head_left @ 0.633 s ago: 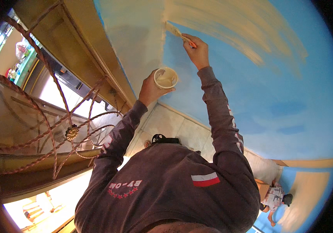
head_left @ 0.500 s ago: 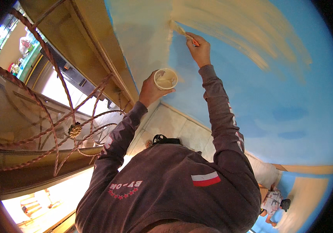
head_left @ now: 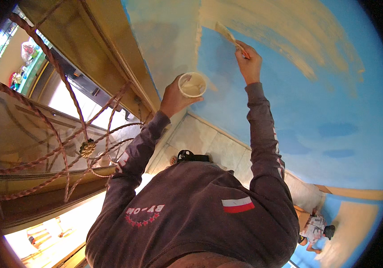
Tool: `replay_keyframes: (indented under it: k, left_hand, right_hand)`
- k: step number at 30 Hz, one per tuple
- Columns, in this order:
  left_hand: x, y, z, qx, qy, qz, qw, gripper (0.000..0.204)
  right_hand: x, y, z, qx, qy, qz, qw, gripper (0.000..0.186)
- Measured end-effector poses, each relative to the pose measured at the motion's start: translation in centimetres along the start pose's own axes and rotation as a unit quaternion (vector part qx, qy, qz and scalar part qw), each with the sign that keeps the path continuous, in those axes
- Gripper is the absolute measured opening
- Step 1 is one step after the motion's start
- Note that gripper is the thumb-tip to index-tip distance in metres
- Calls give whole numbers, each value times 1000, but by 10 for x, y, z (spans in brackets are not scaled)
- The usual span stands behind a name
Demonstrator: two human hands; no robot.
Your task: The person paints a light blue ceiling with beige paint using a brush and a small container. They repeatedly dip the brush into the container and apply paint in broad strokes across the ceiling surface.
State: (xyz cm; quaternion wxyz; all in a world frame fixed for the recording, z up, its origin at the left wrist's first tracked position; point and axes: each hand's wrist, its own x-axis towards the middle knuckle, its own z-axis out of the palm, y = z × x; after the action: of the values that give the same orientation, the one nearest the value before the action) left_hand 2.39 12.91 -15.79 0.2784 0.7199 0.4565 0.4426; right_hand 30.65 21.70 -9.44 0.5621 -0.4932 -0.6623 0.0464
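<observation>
My left hand [head_left: 173,99] is wrapped round a white paint tub [head_left: 192,85], its open top facing up with cream paint inside. Higher up and to the right, my right hand [head_left: 249,62] grips a paintbrush [head_left: 230,35] by its orange-tipped handle. The brush head points up and left, at the lower border of the cream strokes on the blue wall [head_left: 298,107]; whether the bristles touch the wall I cannot tell. Cream paint [head_left: 280,31] covers the upper wall in broad sweeps, and the adjoining wall [head_left: 164,35] left of the corner is also cream.
Twisted metal grillwork [head_left: 57,134] with a gold flower boss stands close on my left, beside a brown frame [head_left: 106,44]. Pale floor tiles [head_left: 200,134] lie below. At the lower right another person [head_left: 315,230] crouches by a partly cream wall.
The brush in my right hand has moved right along the wall, away from the corner. My left hand with the tub has stayed nearly still.
</observation>
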Motion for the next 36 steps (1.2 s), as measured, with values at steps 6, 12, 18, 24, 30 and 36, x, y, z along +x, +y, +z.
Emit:
replay_keyframes:
  k: [6, 12, 18, 24, 30, 36]
  left_hand:
    - [6, 12, 21, -48, -32, 26, 998, 86]
    - [8, 23, 45, -64, -55, 40, 996, 88]
    - [15, 37, 58, -59, -79, 51, 994, 89]
    - [18, 47, 68, -52, -88, 52, 993, 89]
    - [18, 48, 75, -60, -90, 56, 993, 88]
    - [21, 44, 77, -65, -90, 54, 992, 88]
  right_hand:
    - [-20, 1, -75, -15, 12, 39, 999, 25]
    - [-37, 20, -149, -84, 17, 72, 994, 25]
    - [-56, 22, -212, -97, 18, 130, 987, 28]
    - [-71, 20, -259, -105, 30, 156, 982, 27]
    - [-94, 24, -297, -110, 51, 156, 980, 30]
    - [-105, 28, -328, -113, 65, 178, 975, 31]
